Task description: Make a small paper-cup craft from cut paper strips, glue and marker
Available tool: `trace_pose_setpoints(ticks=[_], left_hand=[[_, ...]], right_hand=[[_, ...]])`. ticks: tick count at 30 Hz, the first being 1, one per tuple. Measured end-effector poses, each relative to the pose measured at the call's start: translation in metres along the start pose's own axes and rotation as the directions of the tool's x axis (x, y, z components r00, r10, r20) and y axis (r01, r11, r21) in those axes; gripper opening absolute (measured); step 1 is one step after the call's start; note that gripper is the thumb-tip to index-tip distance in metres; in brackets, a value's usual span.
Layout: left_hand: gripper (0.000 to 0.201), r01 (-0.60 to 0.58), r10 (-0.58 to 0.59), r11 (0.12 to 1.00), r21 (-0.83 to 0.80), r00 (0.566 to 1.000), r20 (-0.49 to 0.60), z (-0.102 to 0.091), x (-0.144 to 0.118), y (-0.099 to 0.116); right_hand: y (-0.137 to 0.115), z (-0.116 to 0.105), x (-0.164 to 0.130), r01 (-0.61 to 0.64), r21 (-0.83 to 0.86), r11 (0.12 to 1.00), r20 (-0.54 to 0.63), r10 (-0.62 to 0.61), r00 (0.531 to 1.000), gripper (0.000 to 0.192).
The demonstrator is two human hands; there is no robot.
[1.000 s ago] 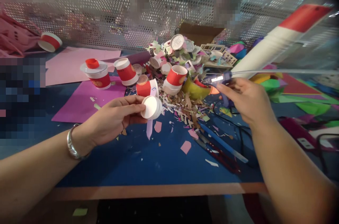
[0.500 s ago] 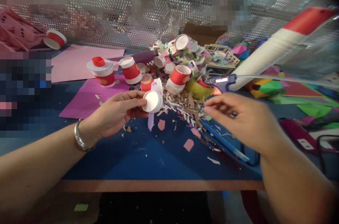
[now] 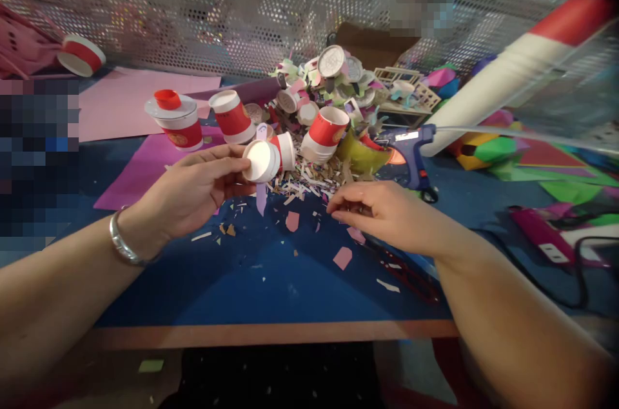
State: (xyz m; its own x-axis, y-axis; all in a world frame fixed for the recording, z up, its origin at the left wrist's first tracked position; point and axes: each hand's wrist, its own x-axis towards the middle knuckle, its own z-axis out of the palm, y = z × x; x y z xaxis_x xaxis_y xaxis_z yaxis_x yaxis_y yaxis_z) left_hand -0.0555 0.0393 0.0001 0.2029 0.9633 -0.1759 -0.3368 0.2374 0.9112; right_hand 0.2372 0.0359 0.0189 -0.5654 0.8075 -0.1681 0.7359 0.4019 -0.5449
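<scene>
Blue table (image 3: 271,286), scraps everywhere. Right hand (image 3: 387,215) has left the glue gun (image 3: 411,151), fingers now pinched low over scraps. Left hand (image 3: 193,193) still grips the white cup (image 3: 258,160).

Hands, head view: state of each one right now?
Left hand: closed on a small white paper cup with a pink paper strip hanging below.
Right hand: fingertips pinched over the paper scraps; whether it holds anything cannot be told.
</scene>
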Motion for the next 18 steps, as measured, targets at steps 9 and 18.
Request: trace_pose_setpoints(ticks=[9,18], left_hand=[[0.010,-0.006,-0.001,0.998,-0.061,0.993,-0.114,0.000,0.002,0.004],[0.010,-0.046,0.039,0.997,-0.057,0.993,-0.112,-0.002,0.007,0.006]], right_hand=[[-0.016,0.024,0.020,0.208,-0.064,0.976,-0.055,-0.212,0.976,0.013],[-0.023,0.034,0.032,0.191,-0.102,0.976,-0.005,-0.193,0.981,0.014]])
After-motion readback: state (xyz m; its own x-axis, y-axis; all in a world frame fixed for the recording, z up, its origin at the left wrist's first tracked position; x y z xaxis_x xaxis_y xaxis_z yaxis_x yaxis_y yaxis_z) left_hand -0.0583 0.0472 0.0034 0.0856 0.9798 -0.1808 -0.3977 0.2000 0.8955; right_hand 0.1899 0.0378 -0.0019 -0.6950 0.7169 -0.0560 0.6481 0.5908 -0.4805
